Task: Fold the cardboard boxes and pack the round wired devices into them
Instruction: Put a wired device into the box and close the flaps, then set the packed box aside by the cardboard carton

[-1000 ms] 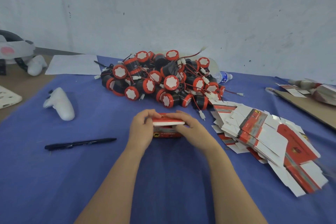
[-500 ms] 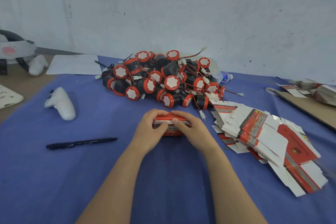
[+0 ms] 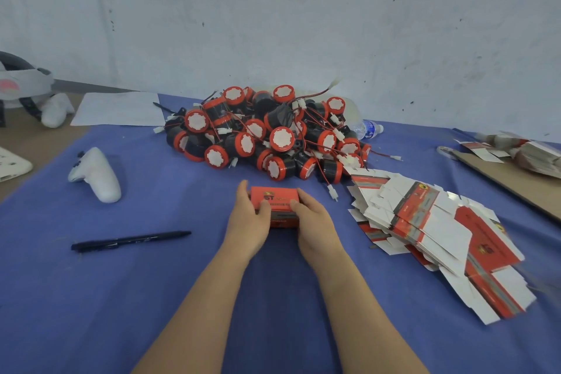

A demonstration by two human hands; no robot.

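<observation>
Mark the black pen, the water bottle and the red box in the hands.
black pen (image 3: 130, 240), head view, middle of its barrel.
water bottle (image 3: 368, 128), head view, its blue label.
red box (image 3: 274, 196), head view, its printed top face.

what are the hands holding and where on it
Both hold the box, which sits on the blue cloth: the left hand grips its left end and the right hand its right end, with the thumbs on its top face.
</observation>
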